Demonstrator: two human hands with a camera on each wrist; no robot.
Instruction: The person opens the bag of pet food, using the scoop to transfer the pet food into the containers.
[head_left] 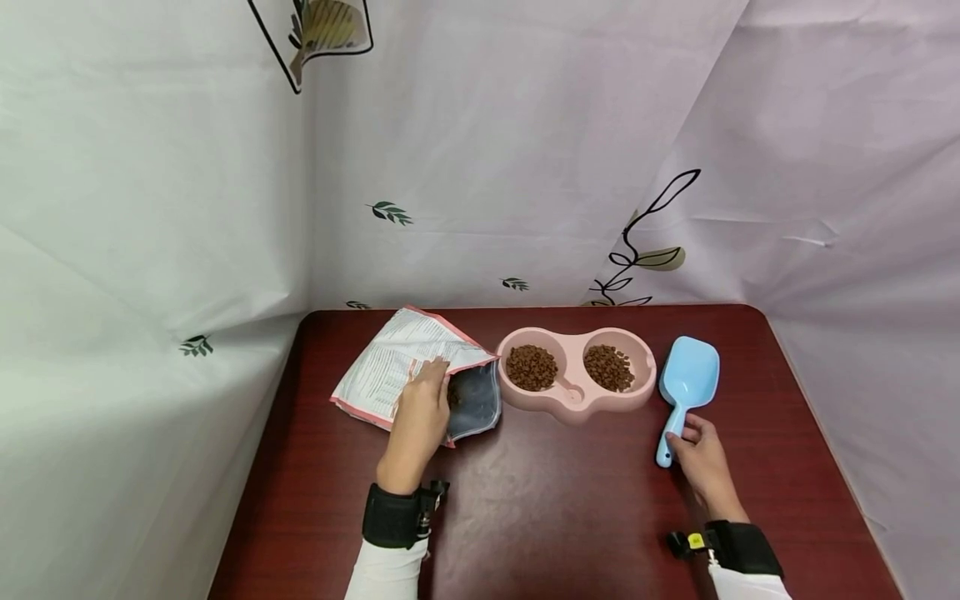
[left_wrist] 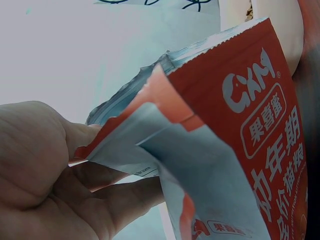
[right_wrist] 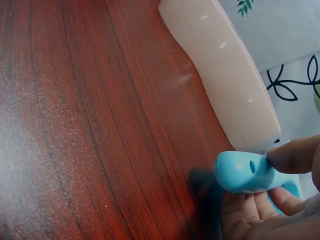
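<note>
As hands grip scoop, bag, label "幼年期", logo perhaps "GXM"

The double bowl looks moulded in smooth plastic with a soft sheen, small highlights running along its wall. The kibble inside it is matt and rough. Right of the bowl, the scoop is smooth, glossy plastic. Left of the bowl, the bag looks like thin, creased film with a metallic-looking inside and a finely toothed edge. Under the bowl, the counter has a wood-grain surface, polished enough to glare. Behind the bowl, the sheet looks like matt, wrinkled cloth.
</note>
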